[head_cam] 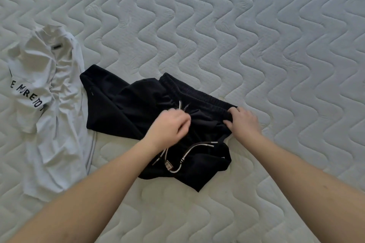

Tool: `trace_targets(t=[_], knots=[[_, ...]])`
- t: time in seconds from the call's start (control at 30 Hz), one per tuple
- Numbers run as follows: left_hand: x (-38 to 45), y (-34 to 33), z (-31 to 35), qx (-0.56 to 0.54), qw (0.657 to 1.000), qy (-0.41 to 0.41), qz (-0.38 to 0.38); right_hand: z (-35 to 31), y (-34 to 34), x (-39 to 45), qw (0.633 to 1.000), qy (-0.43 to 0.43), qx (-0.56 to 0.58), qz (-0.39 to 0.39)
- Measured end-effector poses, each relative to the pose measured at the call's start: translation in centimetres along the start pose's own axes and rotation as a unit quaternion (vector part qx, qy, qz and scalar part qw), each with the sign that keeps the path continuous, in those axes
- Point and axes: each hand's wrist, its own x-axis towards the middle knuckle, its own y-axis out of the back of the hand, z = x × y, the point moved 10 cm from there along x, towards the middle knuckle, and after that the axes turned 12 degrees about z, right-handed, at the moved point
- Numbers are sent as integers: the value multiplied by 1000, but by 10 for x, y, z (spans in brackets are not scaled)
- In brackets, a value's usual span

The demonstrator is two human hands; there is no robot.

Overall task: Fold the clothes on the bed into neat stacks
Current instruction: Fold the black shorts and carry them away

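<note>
Black shorts (138, 108) lie rumpled at centre frame on the quilted bed (256, 45), directly under both my hands. My right hand (244, 122) sits at the right end of the elastic waistband (197, 94), fingers curled over its edge and thumb tucked beneath, pinching the fabric. My left hand (169, 128) is over the middle of the shorts, fingers curled down at the cloth near the drawstring (182, 107); I cannot tell exactly what they hold, cord or fabric. A second loop of white-tipped cord (189, 152) lies just below my left wrist, on the lower fold.

Long axis of the shorts runs from upper left to lower right of the frame. Waistband slants along the upper right side; the legs trail toward the left.

White T-shirt (51, 108) with dark lettering lies crumpled at the left edge, just beside the shorts, its long axis running top to bottom.
</note>
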Motion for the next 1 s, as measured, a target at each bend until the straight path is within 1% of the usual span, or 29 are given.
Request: trace_targets(t=[0.03,0.07,0.1,0.13,0.17,0.23,0.3,0.37,0.43,0.47,0.5,0.57,0.63,0.7,0.73,0.8,0.87,1.0], knots=[[15,1,-19,20,998,49,27,1,1,1,1000,4,14,2],[28,0,-40,54,993,94,36,2,2,1,1000,7,27,1],[40,-6,-62,99,987,128,13,4,4,2,999,7,40,-1],[50,-15,-81,147,977,147,-36,6,5,2,999,6,54,-3],[59,-25,-98,191,965,152,-95,8,6,3,998,7,67,-3],[72,-40,-121,263,936,130,-192,12,8,2,997,16,78,0],[87,-45,-135,306,916,107,-236,17,10,2,997,24,72,2],[96,-42,-147,347,890,96,-278,25,10,2,998,21,50,-14],[98,-33,-157,401,853,85,-324,27,8,2,998,31,27,-50],[96,-30,-160,410,841,85,-344,25,7,2,997,40,17,-71],[91,-27,-161,401,837,90,-362,23,7,1,995,50,6,-90],[74,-23,-153,340,845,106,-400,18,12,-3,992,61,-11,-112],[52,-16,-138,257,860,122,-424,16,23,-9,992,69,-16,-105],[32,2,-119,173,880,144,-418,17,42,-21,992,75,-22,-94],[24,12,-108,155,888,142,-409,19,53,-29,993,77,-18,-89],[12,33,-85,153,897,120,-397,25,76,-46,995,71,13,-70],[3,56,-57,167,906,81,-381,28,104,-64,996,64,39,-41],[-12,126,-1,206,925,11,-320,20,165,-95,994,95,50,3]])
